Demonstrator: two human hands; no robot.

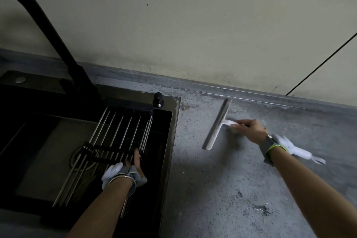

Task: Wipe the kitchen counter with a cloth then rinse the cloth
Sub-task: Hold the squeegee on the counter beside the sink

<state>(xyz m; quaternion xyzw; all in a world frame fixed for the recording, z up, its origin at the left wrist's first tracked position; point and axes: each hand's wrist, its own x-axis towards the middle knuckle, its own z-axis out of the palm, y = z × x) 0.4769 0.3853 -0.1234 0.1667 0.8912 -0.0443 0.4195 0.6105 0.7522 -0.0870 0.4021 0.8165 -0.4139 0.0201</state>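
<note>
Here the right hand (251, 131) grips a squeegee (217, 124) handle on the surface (222, 189). Its blade runs wall-to-front, left of the grip. The left hand (133, 162) holds the sink rack (116, 137).

rack (116, 137) in sink (173, 121), squeegee (216, 123) on counter (222, 179) to rt

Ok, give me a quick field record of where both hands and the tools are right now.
left hand: fingers on the roll-up metal-rod drying rack over the black sink
right hand: grips the white handle of the silver-bladed squeegee
squeegee: blade on the speckled grey stone counter
cloth: none seen
black faucet: no water visible
</note>
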